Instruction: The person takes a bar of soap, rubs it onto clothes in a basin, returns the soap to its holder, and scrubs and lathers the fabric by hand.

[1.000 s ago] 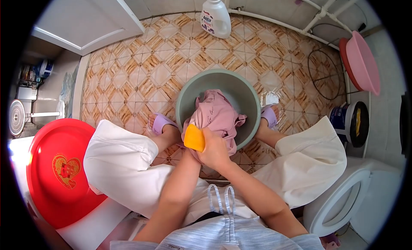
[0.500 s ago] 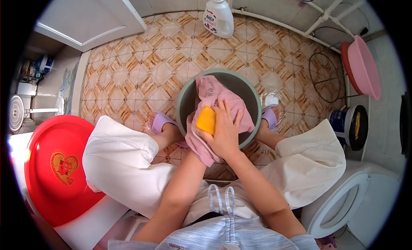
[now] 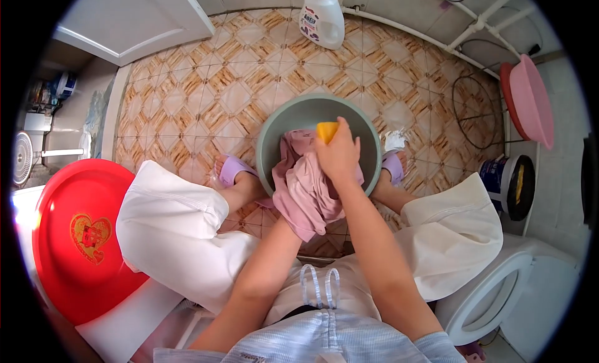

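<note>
A grey-green basin point(image 3: 268, 135) stands on the tiled floor between my feet. Bunched pink cloth point(image 3: 306, 188) lies partly in it and hangs over its near rim. My right hand point(image 3: 339, 154) grips a yellow block point(image 3: 326, 132) over the inside of the basin, just beyond the cloth. The cloth is draped over my left hand and hides its fingers; only the forearm shows below it.
A large red basin point(image 3: 87, 238) is at the left. A white detergent bottle point(image 3: 322, 20) stands on the floor at the far side. Pink and red basins, a dark bucket point(image 3: 505, 187) and a toilet point(image 3: 490, 300) are at the right.
My right hand has moved forward, off the cloth, with the yellow block in it. The far part of the cloth has drawn back and bunched up nearer to me.
</note>
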The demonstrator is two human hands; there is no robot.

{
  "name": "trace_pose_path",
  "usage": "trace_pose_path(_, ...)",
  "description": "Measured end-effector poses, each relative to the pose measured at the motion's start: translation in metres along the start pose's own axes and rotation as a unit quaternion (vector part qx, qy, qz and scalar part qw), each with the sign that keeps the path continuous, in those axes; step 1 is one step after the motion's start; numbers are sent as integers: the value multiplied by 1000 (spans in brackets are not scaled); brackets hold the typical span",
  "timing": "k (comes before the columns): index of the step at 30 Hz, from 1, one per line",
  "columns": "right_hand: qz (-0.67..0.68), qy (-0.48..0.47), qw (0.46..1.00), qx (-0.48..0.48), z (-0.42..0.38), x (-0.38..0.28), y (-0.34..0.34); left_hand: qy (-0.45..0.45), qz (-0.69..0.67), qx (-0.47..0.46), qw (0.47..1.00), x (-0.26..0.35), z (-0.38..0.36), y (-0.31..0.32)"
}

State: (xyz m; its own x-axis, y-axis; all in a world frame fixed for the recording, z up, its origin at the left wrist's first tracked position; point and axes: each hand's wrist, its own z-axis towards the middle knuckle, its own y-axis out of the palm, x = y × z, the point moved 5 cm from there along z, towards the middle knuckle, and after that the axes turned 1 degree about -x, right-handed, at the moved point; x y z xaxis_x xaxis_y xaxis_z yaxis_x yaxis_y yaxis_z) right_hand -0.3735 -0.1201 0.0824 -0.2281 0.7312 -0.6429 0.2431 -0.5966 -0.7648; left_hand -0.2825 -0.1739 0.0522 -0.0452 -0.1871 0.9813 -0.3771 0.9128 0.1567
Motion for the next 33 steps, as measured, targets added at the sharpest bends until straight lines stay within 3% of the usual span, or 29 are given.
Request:
trace_pose_path(2,97,160,980,-62,14,17,-11,0,4,-1,1000,-1,1,-1)
trace_pose_path(4,35,-108,993,-36,-11,-12,-5,0,3,-5,1000,2,3,-4)
trace_pose_path(6,54,-240,968,-53,-46,-49,-6,-3,1,-6,1000,4,2,-6)
trace_pose_path(10,12,-192,981,23,-18,-20,0,-2,10,-4,1000,5,-1,0)
trace_pose_path(12,31,83,994,-57,9,13,-4,-3,12,-2,1000,4,-3,0)
trace_pose_path(14,91,72,991,-72,0,12,-2,-3,9,-5,1000,7,-1,-4)
trace_pose_path(16,-37,-227,973,-4,-31,-23,-3,-4,-2,-10,1000,10,-2,-8)
trace_pose_path(17,10,-244,970,-13,-38,-22,4,-5,-1,-11,1000,11,-3,-9)
trace_pose_path(18,11,-246,969,-13,-37,-21,6,-5,2,-12,1000,11,-2,-10)
trace_pose_path(23,-74,-36,996,-35,7,34,12,2,25,-16,1000,8,0,-1)
trace_pose_path(24,-74,-38,996,-32,19,52,8,5,30,-17,999,8,2,-1)
trace_pose_path(26,112,33,993,-29,31,92,4,11,47,-20,999,7,9,-1)
trace_pose_path(27,110,30,993,-31,27,78,-7,15,59,-22,998,5,14,0)
trace_pose_path(29,-20,-10,1000,2,-4,21,-45,19,84,-27,996,-3,24,0)
trace_pose_path(30,-41,-67,997,7,-24,-1,-44,20,91,-28,995,-6,26,1)
trace_pose_path(32,-183,-146,967,-97,-58,-25,-18,25,96,-24,995,-2,27,0)
trace_pose_path(33,-184,-146,967,-97,-56,-16,-11,28,92,-17,995,6,24,0)
